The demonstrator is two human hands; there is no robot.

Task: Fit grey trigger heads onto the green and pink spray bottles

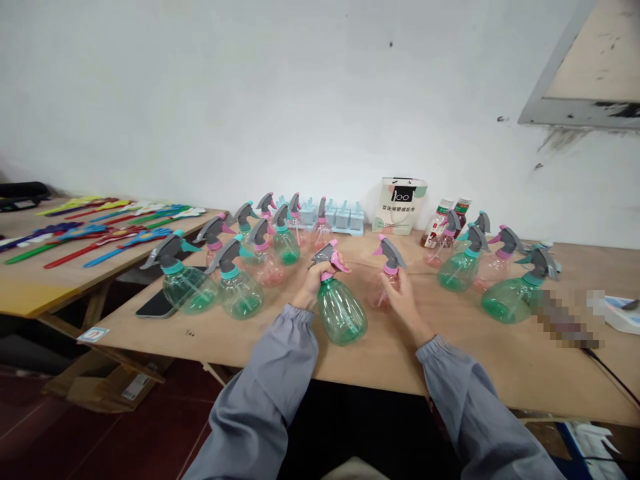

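My left hand is closed around the neck of a green spray bottle, whose grey head has a pink collar and trigger. That bottle leans, its base toward the lower right. My right hand grips a pink spray bottle with a pink collar, which looks upright. To the left stand several green and pink bottles, among them a green spray bottle with a teal collar. More stand on the right, including a green spray bottle near the edge of that group.
A dark phone lies partly behind the left bottles. Against the wall are light-blue moulds, a printed paper bag and bottled drinks. Colourful hand-shaped clappers cover the left table. A black cable trails at right.
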